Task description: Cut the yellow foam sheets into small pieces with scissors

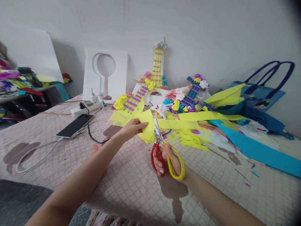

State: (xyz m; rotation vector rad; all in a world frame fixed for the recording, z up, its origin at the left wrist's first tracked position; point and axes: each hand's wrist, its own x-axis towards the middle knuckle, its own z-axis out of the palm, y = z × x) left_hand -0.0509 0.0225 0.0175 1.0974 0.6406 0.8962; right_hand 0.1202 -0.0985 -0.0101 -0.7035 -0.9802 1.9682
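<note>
Between thumb and fingers, my left hand (133, 127) pinches the end of a yellow crepe paper strip (173, 124), which stretches away to the right. My right hand (170, 158) grips scissors (158, 134) with one red and one yellow handle. Their blades point up and away from me, at the strip's edge just right of my left hand. Whether the paper lies between the blades I cannot tell. More yellow paper pieces (191, 139) lie beneath and to the right of the strip.
Flower-trimmed guitar shapes (137, 97) lean at the back beside a white foam board (88, 75) with a cut-out. A phone (73, 126), cables and a power strip (87, 107) lie left. Blue paper (265, 148) and a blue bag (270, 95) occupy the right.
</note>
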